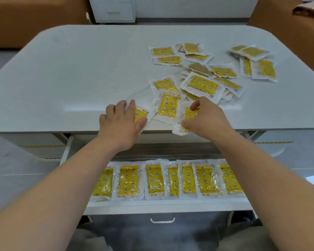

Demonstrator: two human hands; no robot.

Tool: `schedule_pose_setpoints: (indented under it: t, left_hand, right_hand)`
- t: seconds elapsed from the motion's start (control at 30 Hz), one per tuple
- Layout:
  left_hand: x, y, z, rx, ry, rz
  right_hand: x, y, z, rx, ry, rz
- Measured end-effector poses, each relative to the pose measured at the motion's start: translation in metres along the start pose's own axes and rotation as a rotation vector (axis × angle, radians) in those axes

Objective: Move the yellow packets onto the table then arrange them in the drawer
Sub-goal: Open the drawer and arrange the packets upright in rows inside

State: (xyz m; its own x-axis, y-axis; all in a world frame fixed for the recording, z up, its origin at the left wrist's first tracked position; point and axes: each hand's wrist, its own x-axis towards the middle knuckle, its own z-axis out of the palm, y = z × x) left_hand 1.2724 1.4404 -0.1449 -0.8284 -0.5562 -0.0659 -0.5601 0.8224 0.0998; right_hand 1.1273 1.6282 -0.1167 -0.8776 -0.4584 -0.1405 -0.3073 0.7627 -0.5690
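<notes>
Your right fingers (pixel 195 105) pinch one yellow packet (pixel 188 115) that overhangs the near edge of the surface (pixel 80 78). Your left fingers (pixel 121 107), spread, rest flat on a second packet (pixel 140 115). Loose packets (pixel 201 85) lie scattered beyond. A row of packets (pixel 152 180) lines the open drawer (pixel 152 205).

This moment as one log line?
left hand: on left packet; right hand: pinching right packet; drawer: open, row laid; table: loose pile
</notes>
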Motion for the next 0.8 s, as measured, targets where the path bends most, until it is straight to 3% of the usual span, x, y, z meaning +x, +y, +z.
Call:
schedule_pose_setpoints:
  t: [0.23, 0.33, 0.67, 0.8]
  left_hand:
    - [-0.007, -0.002, 0.004, -0.125, 0.108, 0.021]
    - [-0.01, -0.003, -0.004, -0.069, 0.113, 0.061]
    - [-0.011, -0.02, -0.04, -0.074, -0.331, 0.163]
    - [-0.01, -0.025, -0.04, -0.075, -0.343, 0.155]
  right_hand:
    - [-0.001, -0.002, 0.007, 0.074, 0.038, -0.037]
    - [0.0, -0.002, 0.008, 0.097, 0.054, -0.043]
    - [-0.005, -0.008, 0.006, 0.176, 0.038, -0.013]
    - [-0.01, -0.011, 0.008, 0.234, 0.026, -0.006]
